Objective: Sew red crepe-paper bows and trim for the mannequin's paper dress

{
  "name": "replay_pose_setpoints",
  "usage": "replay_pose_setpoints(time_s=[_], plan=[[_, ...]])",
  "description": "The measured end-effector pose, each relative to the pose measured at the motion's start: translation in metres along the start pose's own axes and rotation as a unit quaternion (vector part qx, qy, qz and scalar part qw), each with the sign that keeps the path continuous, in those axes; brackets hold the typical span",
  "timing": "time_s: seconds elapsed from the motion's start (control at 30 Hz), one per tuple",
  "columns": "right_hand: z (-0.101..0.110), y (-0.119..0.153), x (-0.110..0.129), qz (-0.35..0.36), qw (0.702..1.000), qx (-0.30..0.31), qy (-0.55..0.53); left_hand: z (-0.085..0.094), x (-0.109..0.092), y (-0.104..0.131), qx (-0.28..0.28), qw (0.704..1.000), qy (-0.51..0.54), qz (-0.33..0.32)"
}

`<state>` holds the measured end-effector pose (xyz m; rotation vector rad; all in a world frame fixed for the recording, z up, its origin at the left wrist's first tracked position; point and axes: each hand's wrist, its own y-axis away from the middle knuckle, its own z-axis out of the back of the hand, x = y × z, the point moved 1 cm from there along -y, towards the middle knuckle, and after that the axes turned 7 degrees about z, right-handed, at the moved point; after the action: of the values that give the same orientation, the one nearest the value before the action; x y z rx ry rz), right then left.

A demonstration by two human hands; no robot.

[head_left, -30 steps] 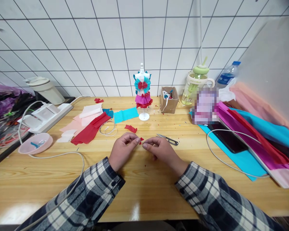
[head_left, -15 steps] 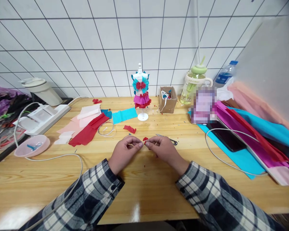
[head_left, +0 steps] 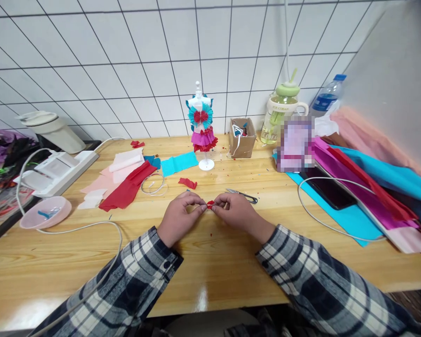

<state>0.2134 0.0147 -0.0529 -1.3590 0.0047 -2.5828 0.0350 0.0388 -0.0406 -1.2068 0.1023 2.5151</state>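
Between the fingertips of both hands is a small red paper piece [head_left: 210, 204]. My left hand [head_left: 182, 215] pinches its left side with thumb and forefinger, and my right hand [head_left: 236, 213] pinches its right side. Thread snips [head_left: 243, 194] lie just behind my right hand. Beyond the hands stands a small white dress form [head_left: 200, 121] wearing crinkled blue, red and magenta paper. A red strip [head_left: 187, 183] and a light blue paper piece [head_left: 179, 163] lie near its base.
At the left are a pink dish [head_left: 61, 216], a power strip [head_left: 70, 171], a cable and pink and red papers [head_left: 126, 189]. A cardboard box [head_left: 243, 140], green-lidded bottle [head_left: 282, 110], black phone [head_left: 331, 189] and colored paper sheets [head_left: 358, 229] stand or lie at the right.
The view has tilted down slightly. The fingertips of both hands are now closer together around the red piece, and more of the snips shows behind my right hand.
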Motion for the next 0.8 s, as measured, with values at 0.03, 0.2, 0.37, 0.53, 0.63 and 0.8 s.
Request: replay_pose_setpoints(time_s=[0.03,0.2,0.37,0.53,0.63,0.8], plan=[[0.0002,-0.0001,-0.0003,-0.001,1.000,0.005,0.007,0.0000,0.0007,-0.0003,0.003,1.000,-0.007,-0.006],[0.0009,0.0006,0.0004,-0.003,0.999,0.025,0.033,-0.0005,0.0029,-0.0017,0.017,0.999,-0.029,-0.013],[-0.0006,0.0018,0.0013,0.003,0.999,0.044,0.029,-0.0015,0.0015,-0.0021,0.062,0.998,-0.016,0.011],[0.0008,0.0021,0.0028,0.005,0.998,0.060,0.017,-0.0019,0.0024,-0.0028,0.102,0.994,0.022,0.008],[0.0039,0.0016,0.0048,0.028,0.999,0.034,0.014,-0.0003,0.0023,-0.0027,0.108,0.991,0.062,0.047],[0.0016,0.0016,0.0073,-0.026,0.994,-0.007,-0.107,0.0009,0.0013,-0.0021,0.064,0.984,0.134,0.103]])
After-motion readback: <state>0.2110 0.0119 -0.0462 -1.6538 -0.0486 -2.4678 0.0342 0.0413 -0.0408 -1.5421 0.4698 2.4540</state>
